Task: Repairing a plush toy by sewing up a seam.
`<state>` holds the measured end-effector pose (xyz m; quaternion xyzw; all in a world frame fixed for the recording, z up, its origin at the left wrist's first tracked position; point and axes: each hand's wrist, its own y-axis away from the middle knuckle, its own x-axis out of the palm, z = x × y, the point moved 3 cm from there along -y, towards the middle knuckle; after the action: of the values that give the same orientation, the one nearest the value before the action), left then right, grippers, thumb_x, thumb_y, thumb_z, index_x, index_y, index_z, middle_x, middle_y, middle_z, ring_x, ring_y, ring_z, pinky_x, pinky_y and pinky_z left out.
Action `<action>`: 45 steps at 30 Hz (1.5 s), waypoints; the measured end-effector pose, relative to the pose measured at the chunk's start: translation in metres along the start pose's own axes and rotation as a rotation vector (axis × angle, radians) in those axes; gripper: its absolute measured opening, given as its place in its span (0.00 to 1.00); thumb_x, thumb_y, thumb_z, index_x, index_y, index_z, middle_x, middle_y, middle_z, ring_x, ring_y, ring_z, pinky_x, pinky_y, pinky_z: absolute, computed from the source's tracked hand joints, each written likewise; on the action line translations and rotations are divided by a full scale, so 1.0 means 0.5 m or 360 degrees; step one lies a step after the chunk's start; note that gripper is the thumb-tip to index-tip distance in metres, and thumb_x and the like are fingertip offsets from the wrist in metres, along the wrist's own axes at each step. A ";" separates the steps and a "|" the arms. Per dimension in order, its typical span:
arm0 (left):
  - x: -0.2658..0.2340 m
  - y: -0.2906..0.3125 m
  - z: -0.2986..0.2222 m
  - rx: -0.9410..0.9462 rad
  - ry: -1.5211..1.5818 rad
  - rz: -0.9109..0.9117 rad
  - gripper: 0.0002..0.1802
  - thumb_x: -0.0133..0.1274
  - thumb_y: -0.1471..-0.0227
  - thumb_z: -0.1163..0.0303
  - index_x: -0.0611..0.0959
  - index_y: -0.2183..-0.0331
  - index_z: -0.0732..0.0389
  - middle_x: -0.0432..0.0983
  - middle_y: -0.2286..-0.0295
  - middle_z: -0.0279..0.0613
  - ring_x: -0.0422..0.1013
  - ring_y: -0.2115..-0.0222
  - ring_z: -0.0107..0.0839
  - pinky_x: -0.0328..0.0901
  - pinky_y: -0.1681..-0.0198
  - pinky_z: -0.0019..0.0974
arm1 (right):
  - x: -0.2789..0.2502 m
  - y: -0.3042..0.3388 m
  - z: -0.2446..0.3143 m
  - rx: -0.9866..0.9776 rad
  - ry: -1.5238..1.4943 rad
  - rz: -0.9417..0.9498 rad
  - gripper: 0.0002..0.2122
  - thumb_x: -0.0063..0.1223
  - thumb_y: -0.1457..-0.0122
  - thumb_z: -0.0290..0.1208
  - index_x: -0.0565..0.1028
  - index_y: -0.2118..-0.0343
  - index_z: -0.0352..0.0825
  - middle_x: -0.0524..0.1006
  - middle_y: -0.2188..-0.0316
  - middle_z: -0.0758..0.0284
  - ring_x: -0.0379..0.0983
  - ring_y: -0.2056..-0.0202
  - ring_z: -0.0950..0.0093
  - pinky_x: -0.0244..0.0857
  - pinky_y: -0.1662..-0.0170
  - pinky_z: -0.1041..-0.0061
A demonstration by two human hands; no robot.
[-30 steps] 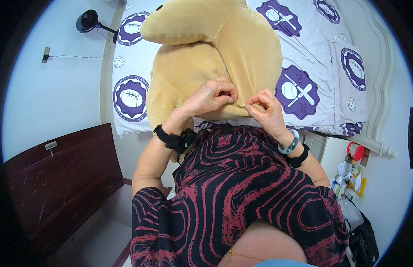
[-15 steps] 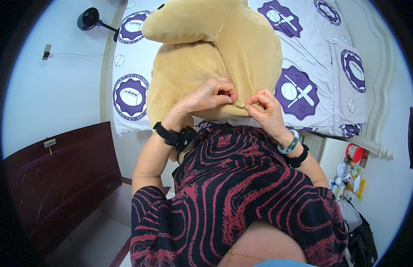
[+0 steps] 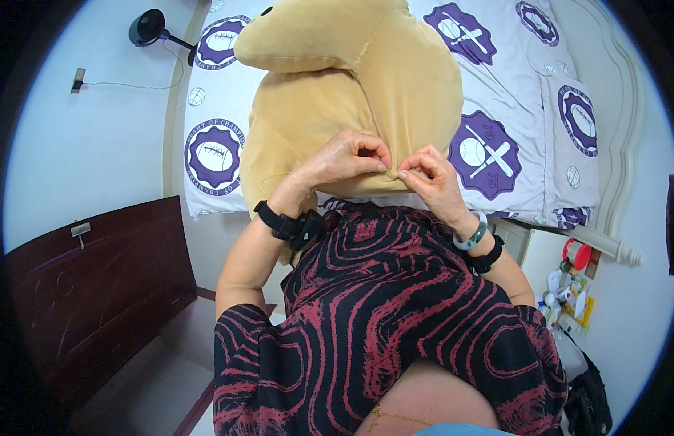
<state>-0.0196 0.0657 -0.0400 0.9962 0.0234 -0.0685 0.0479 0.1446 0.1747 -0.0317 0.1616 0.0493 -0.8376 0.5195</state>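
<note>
A large tan plush toy point(image 3: 301, 109) lies on the bed in front of me, one dark eye showing at the top edge. A rough, stitched-looking seam runs down its body toward my hands. My left hand point(image 3: 348, 158) pinches the cloth at the lower end of this seam, thumb and forefinger together. Close beside it, my right hand point(image 3: 431, 180) has its thumb and forefinger closed on the same fold. Any needle between the fingertips is too small to make out. A thin yellow thread point(image 3: 274, 175) loops over the plush left of my left wrist.
The bed's white sheet point(image 3: 511, 87) carries purple sports badges. A dark red wooden panel point(image 3: 104, 291) stands at the lower left. Off to the right are a shelf of small items with a red-lidded jar point(image 3: 578, 253) and a black bag point(image 3: 590, 400). A black lamp-like object point(image 3: 148, 27) stands at upper left.
My left fingertips have shifted slightly right, bringing the two pinches closer together on the seam. Both hands keep their closed fingers at the plush toy.
</note>
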 end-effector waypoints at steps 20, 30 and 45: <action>0.052 0.023 -0.022 -0.0141 0.0491 -0.0284 0.05 0.53 0.48 0.78 0.77 0.66 0.61 0.70 0.72 0.29 0.66 0.66 0.19 0.63 0.63 0.26 | 0.006 -0.009 -0.009 0.0068 -0.0169 -0.0052 0.05 0.60 0.47 0.28 0.77 0.70 0.33 0.66 0.73 0.74 0.58 0.74 0.85 0.52 0.72 0.85; -0.026 0.087 -0.196 0.0766 -0.0044 -0.0966 0.04 0.50 0.47 0.77 0.74 0.66 0.63 0.74 0.72 0.40 0.71 0.66 0.35 0.67 0.60 0.37 | 0.006 -0.010 0.040 -0.0108 0.0085 -0.0151 0.04 0.60 0.48 0.26 0.76 0.70 0.34 0.67 0.75 0.73 0.60 0.75 0.83 0.54 0.73 0.83; -0.223 0.499 -0.373 0.1540 0.0648 -0.1224 0.04 0.46 0.41 0.71 0.71 0.69 0.59 0.54 0.87 0.27 0.50 0.86 0.22 0.50 0.82 0.28 | -0.007 -0.003 0.046 -0.0233 0.0164 -0.0171 0.04 0.60 0.50 0.23 0.76 0.71 0.33 0.66 0.76 0.72 0.60 0.75 0.81 0.55 0.73 0.82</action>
<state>-0.0917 -0.1687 0.1827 0.8188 0.3534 0.1067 -0.4397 0.1396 0.1725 -0.0091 0.1631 0.1455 -0.8490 0.4810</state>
